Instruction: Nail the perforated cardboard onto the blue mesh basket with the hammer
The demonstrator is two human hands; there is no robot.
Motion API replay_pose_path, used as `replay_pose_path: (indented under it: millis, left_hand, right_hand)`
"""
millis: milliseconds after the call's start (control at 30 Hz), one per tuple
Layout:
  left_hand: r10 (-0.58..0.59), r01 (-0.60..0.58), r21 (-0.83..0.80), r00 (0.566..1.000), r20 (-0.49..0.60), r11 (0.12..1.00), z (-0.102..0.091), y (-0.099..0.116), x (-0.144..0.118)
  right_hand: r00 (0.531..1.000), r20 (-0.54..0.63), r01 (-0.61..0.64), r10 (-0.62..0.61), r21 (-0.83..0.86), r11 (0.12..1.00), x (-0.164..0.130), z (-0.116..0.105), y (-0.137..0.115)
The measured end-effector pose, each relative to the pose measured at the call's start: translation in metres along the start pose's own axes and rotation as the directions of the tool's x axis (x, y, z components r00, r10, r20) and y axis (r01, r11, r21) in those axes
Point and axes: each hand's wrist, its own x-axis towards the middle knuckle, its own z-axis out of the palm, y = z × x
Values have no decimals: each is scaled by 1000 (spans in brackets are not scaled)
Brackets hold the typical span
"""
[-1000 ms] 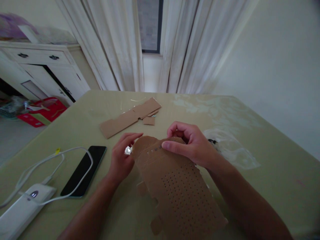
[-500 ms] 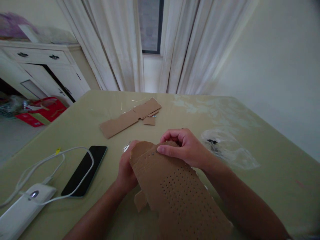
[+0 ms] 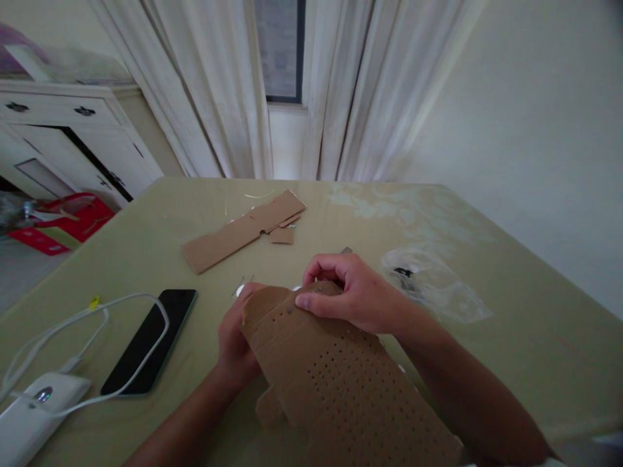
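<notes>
The perforated cardboard sheet (image 3: 341,383) hid most of the left hand (image 3: 233,347) and ran off the near edge.

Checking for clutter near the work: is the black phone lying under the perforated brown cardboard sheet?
No, the black phone lies bare on the table, left of the perforated brown cardboard sheet.

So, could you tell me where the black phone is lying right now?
In the head view the black phone lies flat on the table at lower left, left of the left hand, with a white cable looped across it.
</notes>
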Motion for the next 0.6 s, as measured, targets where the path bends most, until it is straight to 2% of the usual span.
replay_pose_path:
  millis: [100, 200, 433, 500, 600]
  left_hand:
    - [69, -71, -77, 997, -24, 994, 0, 7, 2]
    - [59, -62, -89, 998, -31, 994, 1, 7, 2]
    - [-85, 86, -15, 996, 28, 996, 0, -11, 11]
    - [-36, 38, 27, 996, -77, 999, -4, -15, 16]
    - [129, -81, 189, 956, -262, 979, -12, -14, 19]
  right_hand:
    - [1000, -2, 20, -20, -72, 997, 2, 2, 3]
    - [1000, -2, 28, -28, -135, 990, 5, 5, 6]
    - [994, -78, 58, -76, -206, 977, 5, -1, 8]
    - [990, -106, 65, -88, -206, 976, 4, -5, 7]
    - [989, -123, 57, -86, -224, 973, 3, -5, 5]
